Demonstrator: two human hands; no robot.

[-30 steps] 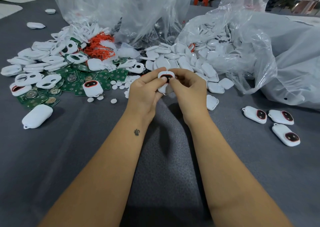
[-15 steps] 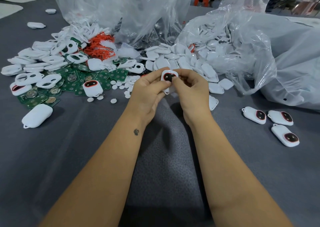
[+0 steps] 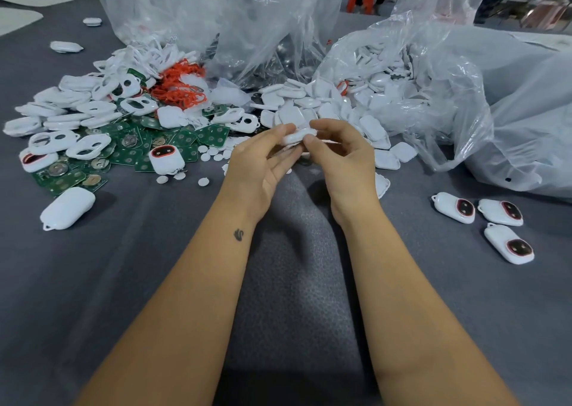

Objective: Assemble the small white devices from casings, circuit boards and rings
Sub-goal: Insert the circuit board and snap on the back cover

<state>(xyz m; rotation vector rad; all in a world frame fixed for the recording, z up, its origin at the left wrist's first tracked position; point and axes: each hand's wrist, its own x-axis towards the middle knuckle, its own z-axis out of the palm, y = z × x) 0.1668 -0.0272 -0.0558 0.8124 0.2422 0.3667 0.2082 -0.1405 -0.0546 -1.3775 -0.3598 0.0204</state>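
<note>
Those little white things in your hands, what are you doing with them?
A person is putting together small white devices. The left hand and right hand pinch one white device between them, above the grey table. Three finished devices lie to the right. Loose casings, green circuit boards and orange rings are piled on the left.

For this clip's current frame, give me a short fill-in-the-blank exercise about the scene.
1. Both hands, left hand and right hand, hold one small ____ device between them.
2. On the grey cloth to the person's right lie ____ finished devices.
3. The heap of circuit boards is ____ in colour.
4. The tangle of rings beside the plastic bags is ____.

Missing words: white; three; green; orange
</note>
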